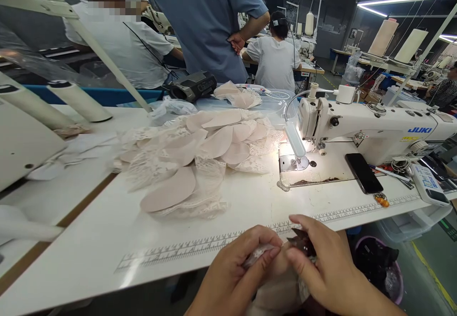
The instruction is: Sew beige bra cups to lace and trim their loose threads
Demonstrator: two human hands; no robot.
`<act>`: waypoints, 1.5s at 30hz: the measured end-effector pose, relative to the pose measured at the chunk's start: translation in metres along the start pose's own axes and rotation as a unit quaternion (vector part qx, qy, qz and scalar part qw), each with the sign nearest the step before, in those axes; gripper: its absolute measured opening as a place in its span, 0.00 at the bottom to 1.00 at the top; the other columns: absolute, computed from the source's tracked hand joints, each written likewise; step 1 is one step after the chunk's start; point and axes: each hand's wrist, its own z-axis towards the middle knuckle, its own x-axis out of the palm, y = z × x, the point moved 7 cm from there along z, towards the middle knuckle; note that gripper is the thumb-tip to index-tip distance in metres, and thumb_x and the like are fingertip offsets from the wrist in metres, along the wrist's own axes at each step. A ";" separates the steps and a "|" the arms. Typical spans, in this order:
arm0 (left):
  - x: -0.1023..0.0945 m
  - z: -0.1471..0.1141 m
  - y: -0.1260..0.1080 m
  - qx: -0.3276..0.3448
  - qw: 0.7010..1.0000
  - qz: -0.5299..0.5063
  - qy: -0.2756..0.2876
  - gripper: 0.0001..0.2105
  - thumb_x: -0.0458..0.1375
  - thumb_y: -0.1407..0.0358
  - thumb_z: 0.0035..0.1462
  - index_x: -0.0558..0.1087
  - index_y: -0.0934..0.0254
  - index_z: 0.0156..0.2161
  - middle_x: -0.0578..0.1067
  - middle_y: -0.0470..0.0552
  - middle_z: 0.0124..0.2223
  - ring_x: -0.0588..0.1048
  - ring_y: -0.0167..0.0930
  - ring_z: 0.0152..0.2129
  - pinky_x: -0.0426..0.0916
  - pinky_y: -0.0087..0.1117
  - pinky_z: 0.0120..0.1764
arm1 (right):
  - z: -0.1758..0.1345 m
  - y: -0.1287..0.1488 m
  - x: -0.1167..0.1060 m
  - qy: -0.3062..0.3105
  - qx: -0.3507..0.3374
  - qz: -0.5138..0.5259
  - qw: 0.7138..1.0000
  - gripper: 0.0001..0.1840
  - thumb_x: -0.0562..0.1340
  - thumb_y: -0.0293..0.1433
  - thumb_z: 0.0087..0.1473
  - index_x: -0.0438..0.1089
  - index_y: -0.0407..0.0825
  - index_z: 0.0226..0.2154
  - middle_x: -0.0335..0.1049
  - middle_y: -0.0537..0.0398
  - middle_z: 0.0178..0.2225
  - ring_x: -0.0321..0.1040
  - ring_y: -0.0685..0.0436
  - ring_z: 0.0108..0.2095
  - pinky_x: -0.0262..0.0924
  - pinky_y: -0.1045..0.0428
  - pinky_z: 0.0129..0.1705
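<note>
My left hand (239, 271) is closed, its thumb and fingertips pinching the edge of a beige lace-trimmed fabric piece (276, 291), which hangs down past the front of the table. My right hand (324, 259) is wrapped round a small dark pair of thread snips (303, 242). The pointed blades are towards the fabric edge, close beside my left fingertips; whether they touch it I cannot tell. Much of the fabric is hidden behind both hands. Beyond them lies a pile of beige padded pieces with lace (217, 140), one of them (171, 190) nearest to me.
A white JUKI sewing machine (385, 121) with a lit lamp (295, 140) stands on the right. Near it are a black phone (363, 172) and an orange-black clip (381, 199). A printed ruler (200, 247) runs along the table edge. Thread cones (80, 99) lie left; people are behind.
</note>
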 end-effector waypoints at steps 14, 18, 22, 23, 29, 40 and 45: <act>-0.002 0.002 0.005 -0.014 0.999 0.002 -0.033 0.07 0.62 0.58 0.63 0.81 0.52 0.35 0.83 0.41 0.33 0.80 0.35 0.32 0.71 0.30 0.40 | -0.005 -0.006 0.000 -0.019 -0.002 -0.021 1.000 0.12 0.57 0.33 0.73 0.64 0.51 0.56 0.76 0.50 0.43 0.73 0.42 0.39 0.66 0.48 0.42; -0.003 0.002 0.005 -0.009 0.999 -0.009 -0.032 0.07 0.62 0.58 0.63 0.82 0.50 0.35 0.83 0.40 0.34 0.80 0.34 0.34 0.70 0.29 0.42 | -0.003 0.007 -0.001 -0.046 -0.070 -0.119 0.989 0.08 0.53 0.30 0.74 0.67 0.49 0.49 0.75 0.52 0.35 0.69 0.41 0.33 0.62 0.48 0.35; -0.001 0.001 0.004 0.007 1.000 -0.006 -0.026 0.07 0.61 0.59 0.65 0.81 0.50 0.35 0.82 0.39 0.34 0.80 0.32 0.32 0.69 0.28 0.41 | -0.002 0.010 0.000 -0.051 -0.077 -0.143 0.985 0.11 0.52 0.31 0.75 0.68 0.48 0.48 0.75 0.51 0.33 0.69 0.41 0.31 0.59 0.48 0.33; -0.001 0.000 0.003 0.011 1.000 -0.004 -0.023 0.08 0.60 0.59 0.65 0.81 0.51 0.35 0.82 0.39 0.34 0.80 0.32 0.32 0.69 0.28 0.41 | -0.001 0.011 0.000 -0.053 -0.080 -0.145 0.985 0.11 0.51 0.31 0.75 0.68 0.48 0.48 0.74 0.52 0.33 0.69 0.41 0.31 0.59 0.48 0.32; -0.001 0.001 0.002 0.033 0.999 0.007 -0.016 0.08 0.59 0.61 0.66 0.80 0.51 0.35 0.81 0.39 0.35 0.79 0.31 0.32 0.69 0.27 0.40 | -0.002 0.013 0.001 -0.066 -0.089 -0.154 0.982 0.12 0.51 0.30 0.76 0.69 0.47 0.48 0.74 0.52 0.33 0.68 0.42 0.30 0.58 0.48 0.32; -0.001 0.000 0.005 0.022 0.999 -0.013 -0.027 0.08 0.61 0.62 0.64 0.81 0.53 0.33 0.82 0.40 0.33 0.80 0.32 0.31 0.70 0.28 0.40 | -0.004 0.018 0.009 -0.083 -0.162 -0.252 0.950 0.15 0.51 0.23 0.73 0.72 0.41 0.50 0.74 0.51 0.31 0.63 0.42 0.29 0.55 0.47 0.31; -0.001 0.000 0.008 0.018 0.999 -0.024 -0.021 0.07 0.62 0.63 0.63 0.82 0.53 0.34 0.84 0.42 0.33 0.81 0.33 0.33 0.72 0.29 0.42 | -0.002 0.021 0.010 -0.071 -0.182 -0.253 0.948 0.19 0.48 0.23 0.74 0.73 0.42 0.48 0.71 0.53 0.28 0.62 0.43 0.28 0.53 0.47 0.30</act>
